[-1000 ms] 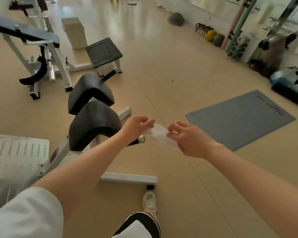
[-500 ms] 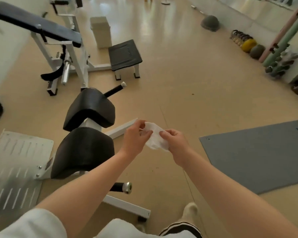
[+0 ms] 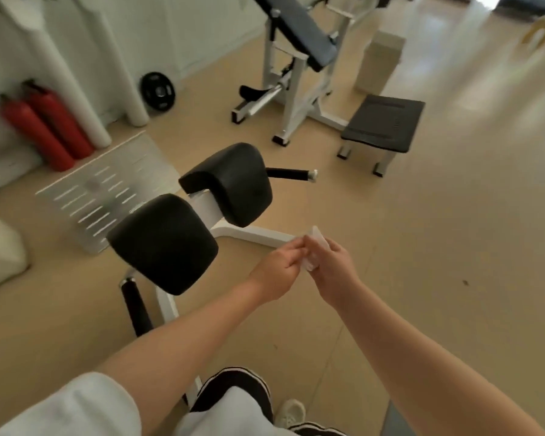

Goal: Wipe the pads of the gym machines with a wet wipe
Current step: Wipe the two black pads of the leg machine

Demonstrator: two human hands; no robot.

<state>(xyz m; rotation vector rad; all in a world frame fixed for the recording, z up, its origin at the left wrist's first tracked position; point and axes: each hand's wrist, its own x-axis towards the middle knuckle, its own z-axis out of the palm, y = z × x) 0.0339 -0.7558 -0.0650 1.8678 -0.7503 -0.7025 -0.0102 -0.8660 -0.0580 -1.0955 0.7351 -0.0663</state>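
Two black pads sit on a white-framed machine in front of me: the near pad at centre left and the far pad behind it. To their right, above the floor, both my hands hold a white wet wipe bunched between them. My left hand pinches its left side and my right hand grips its right side. The wipe is mostly hidden by my fingers. Neither hand touches a pad.
A slanted bench on a white frame stands at the back, with a low black step beside it. A perforated metal footplate, two red cylinders and a weight plate lie at left. A black handle sticks out rightward.
My view has swung left, bringing the wall and red cylinders into sight. My hands have drawn closer together, folding the wipe into a smaller bundle.
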